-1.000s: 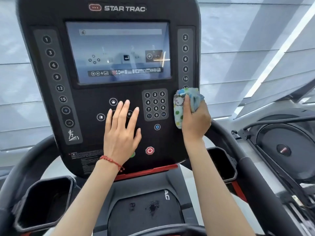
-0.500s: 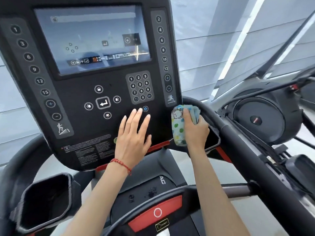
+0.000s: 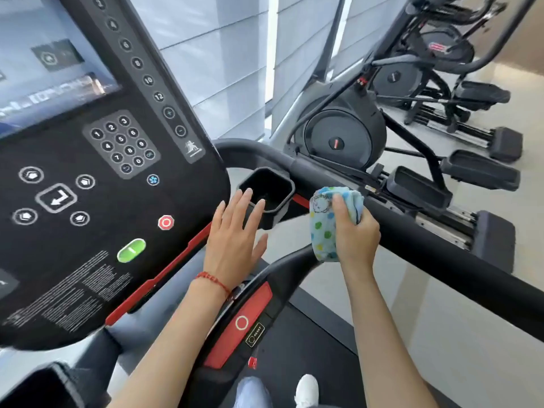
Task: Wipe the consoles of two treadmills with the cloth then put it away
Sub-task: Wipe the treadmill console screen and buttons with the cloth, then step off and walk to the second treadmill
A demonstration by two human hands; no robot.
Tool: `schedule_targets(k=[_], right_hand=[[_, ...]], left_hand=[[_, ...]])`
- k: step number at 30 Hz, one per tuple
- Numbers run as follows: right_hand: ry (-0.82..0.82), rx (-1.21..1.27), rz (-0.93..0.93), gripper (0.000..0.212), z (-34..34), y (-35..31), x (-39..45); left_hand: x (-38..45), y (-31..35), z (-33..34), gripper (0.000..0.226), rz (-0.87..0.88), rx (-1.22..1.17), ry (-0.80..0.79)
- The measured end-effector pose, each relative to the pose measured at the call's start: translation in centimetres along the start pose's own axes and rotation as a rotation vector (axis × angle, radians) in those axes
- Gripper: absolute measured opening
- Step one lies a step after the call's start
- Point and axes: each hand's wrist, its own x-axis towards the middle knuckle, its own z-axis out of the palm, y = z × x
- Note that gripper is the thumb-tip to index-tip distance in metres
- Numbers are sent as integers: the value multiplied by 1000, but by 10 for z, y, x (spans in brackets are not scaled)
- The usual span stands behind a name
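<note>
right hand (image 3: pixel 354 240) gripping bunched cloth (image 3: pixel 323 228) beside handrail (image 3: pixel 441 248) | left hand (image 3: pixel 235 240) hovering flat, fingers spread, holding nothing, off console (image 3: pixel 88 201) edge

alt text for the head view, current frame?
A right hand grips a bunched dotted cloth beside a treadmill's side rail, off the console. The left hand hovers open near the cup holder at the console's right edge. Elliptical machines stand beyond.

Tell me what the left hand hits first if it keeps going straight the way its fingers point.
Most likely the cup holder: the left hand is open, fingers pointing up and away, fingertips already overlapping its near rim in the picture. Depth is unclear, so it might pass just above.
</note>
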Motion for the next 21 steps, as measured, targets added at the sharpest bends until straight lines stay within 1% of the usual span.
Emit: schedule_targets(k=[5,9,15,21], right_hand=[[175,7,65,28,-66,27,3],[289,9,132,29,-125,55,1],[433,-30,199,27,-225,99,-10],[631,-17,293,29,-329,142,-38]], left_hand=[[19,50,14,50,156,-84,-40],[32,103,30,47,278,-141,-79],[34,210,48,48,426,-238,-179],[21,327,59,51,610,-305,-272]])
